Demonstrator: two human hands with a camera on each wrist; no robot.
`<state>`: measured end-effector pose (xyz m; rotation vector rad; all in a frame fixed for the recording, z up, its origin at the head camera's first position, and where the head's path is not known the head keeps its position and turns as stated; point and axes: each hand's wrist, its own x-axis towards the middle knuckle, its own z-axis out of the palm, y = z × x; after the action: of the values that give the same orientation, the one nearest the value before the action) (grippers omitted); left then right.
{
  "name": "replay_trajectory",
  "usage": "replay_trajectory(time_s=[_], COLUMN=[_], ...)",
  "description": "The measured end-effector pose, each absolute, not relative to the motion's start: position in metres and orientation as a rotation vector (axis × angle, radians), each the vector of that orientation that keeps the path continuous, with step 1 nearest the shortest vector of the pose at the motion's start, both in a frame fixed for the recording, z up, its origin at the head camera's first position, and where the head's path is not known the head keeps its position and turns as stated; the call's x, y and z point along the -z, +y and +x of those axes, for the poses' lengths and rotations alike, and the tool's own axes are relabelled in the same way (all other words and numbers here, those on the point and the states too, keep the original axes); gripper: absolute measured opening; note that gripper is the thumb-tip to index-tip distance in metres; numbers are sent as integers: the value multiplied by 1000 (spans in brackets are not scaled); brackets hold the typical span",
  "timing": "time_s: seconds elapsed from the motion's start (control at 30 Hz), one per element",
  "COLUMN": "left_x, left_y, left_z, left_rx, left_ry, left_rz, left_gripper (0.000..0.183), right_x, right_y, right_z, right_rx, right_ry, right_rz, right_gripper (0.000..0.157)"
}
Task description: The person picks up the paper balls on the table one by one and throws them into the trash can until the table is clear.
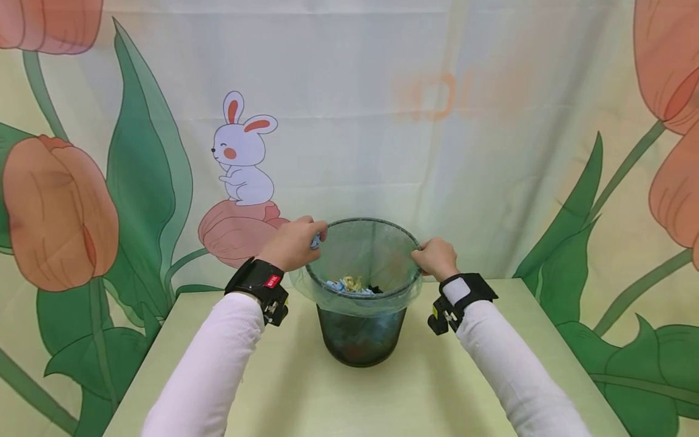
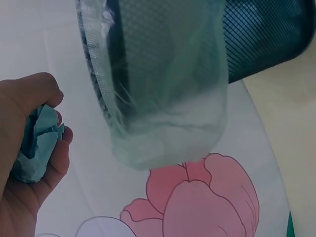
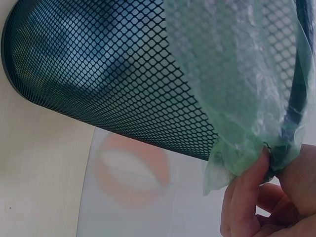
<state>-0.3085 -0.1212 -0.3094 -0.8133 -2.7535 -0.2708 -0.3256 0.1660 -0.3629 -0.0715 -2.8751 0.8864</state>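
Note:
A dark mesh wastebasket (image 1: pixel 357 340) stands on the table, lined with a thin green plastic bag (image 2: pixel 168 133) folded out over its rim. Inside lie crumpled bits of paper (image 1: pixel 352 284), blue, yellowish and dark. My left hand (image 1: pixel 297 243) is at the left side of the rim, its fingers curled round a crumpled light-blue paper (image 2: pixel 39 143); the left wrist view shows a gap between hand and bag. At the right side of the rim, my right hand (image 1: pixel 437 258) pinches the bag's edge between thumb and fingers, seen close in the right wrist view.
The pale table (image 1: pixel 218 364) runs back to a cloth backdrop (image 1: pixel 349 121) printed with tulips and a white rabbit (image 1: pixel 243 158). The backdrop hangs right behind the wastebasket. Black wrist straps with small cameras (image 1: pixel 275 309) sit on both arms.

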Motion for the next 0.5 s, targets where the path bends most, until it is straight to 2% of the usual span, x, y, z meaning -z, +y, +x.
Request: replay_trajectory(time_s=[0.5], left_x=[297], left_y=[-70], left_z=[-304], left_rx=[160], left_ry=[-2738], left_rz=[-953], left_gripper=[13], right_x=[363], right_y=[165], right_z=[-325], right_rx=[-889], right_ry=[-2873], right_rz=[-73], right_gripper=[44])
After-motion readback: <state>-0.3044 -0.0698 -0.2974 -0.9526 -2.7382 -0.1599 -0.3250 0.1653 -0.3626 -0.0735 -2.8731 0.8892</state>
